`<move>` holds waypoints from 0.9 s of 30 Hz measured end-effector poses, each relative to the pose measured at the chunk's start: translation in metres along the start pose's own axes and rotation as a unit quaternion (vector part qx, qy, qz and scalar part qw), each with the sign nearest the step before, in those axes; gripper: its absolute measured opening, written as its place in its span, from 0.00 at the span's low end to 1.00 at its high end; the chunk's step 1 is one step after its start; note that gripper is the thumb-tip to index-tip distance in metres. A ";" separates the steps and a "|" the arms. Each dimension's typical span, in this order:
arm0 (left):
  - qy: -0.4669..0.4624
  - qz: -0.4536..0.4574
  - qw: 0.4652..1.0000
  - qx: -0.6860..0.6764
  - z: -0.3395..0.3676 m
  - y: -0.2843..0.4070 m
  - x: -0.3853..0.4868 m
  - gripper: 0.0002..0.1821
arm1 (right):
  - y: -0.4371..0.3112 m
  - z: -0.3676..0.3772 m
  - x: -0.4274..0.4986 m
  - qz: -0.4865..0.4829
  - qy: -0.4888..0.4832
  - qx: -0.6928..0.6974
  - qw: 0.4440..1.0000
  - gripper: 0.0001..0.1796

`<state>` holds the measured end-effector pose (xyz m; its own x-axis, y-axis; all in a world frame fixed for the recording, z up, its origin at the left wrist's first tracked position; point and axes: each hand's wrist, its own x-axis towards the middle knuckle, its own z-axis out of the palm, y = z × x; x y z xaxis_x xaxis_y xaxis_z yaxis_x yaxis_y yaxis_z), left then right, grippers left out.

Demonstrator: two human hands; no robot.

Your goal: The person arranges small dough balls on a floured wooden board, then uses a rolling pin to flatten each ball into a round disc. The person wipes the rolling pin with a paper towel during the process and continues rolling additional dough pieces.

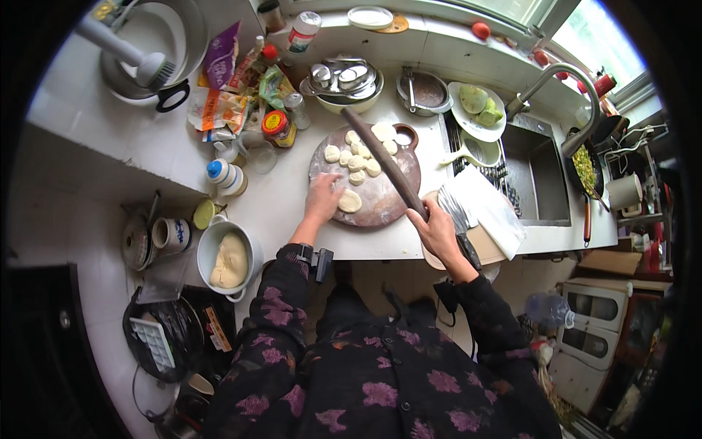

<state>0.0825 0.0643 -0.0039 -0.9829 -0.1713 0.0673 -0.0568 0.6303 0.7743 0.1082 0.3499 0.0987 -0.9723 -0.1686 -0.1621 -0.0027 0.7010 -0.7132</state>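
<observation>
A round wooden board (378, 200), dusted with flour, lies on the counter before me. Several small dough pieces (356, 163) are grouped on its upper part, and a flattened dough round (349, 201) lies near its lower left. My left hand (324, 193), slightly blurred, is beside that round with its fingers apart; whether it touches the dough I cannot tell. My right hand (436, 226) grips the near end of a dark wooden rolling pin (384, 159), which slants up and left over the board. A small dish of white powder (404, 135) is at the board's upper right.
A pot (211, 247) holding a large dough lump (230, 262) stands at left. A cleaver (458, 214) lies on a cutting board (491, 247) by my right hand. Jars and packets line the back left; the sink (535, 170) and a wok of chopped food (586, 167) are at right.
</observation>
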 end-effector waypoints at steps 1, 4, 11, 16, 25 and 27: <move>-0.046 0.054 0.995 0.072 0.002 -0.009 0.000 0.21 | -0.008 0.007 0.005 -0.004 0.007 -0.020 1.000 0.21; -0.074 0.086 0.986 0.122 0.007 -0.016 -0.011 0.20 | -0.020 0.024 0.016 -0.042 0.012 -0.087 0.995 0.20; 0.190 0.066 0.969 0.142 -0.029 -0.016 -0.019 0.25 | -0.004 0.065 0.035 -0.185 -0.031 -0.245 0.951 0.23; -0.087 0.046 0.957 0.273 -0.023 -0.012 -0.002 0.38 | 0.013 0.090 0.028 -0.178 0.035 -0.254 0.950 0.33; 0.050 0.119 0.951 0.282 -0.009 -0.023 0.085 0.35 | 0.011 0.102 0.119 -0.112 0.132 -0.289 0.942 0.44; 0.048 0.070 0.956 0.281 -0.013 -0.024 0.060 0.34 | 0.007 0.101 0.095 -0.148 0.104 -0.290 0.940 0.45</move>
<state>0.0271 0.0287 -0.0102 -0.9685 -0.1073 0.2247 -0.0373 0.9548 0.2950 0.0397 0.2686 0.0100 -0.9332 -0.3187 0.1657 -0.3487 0.9146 -0.2046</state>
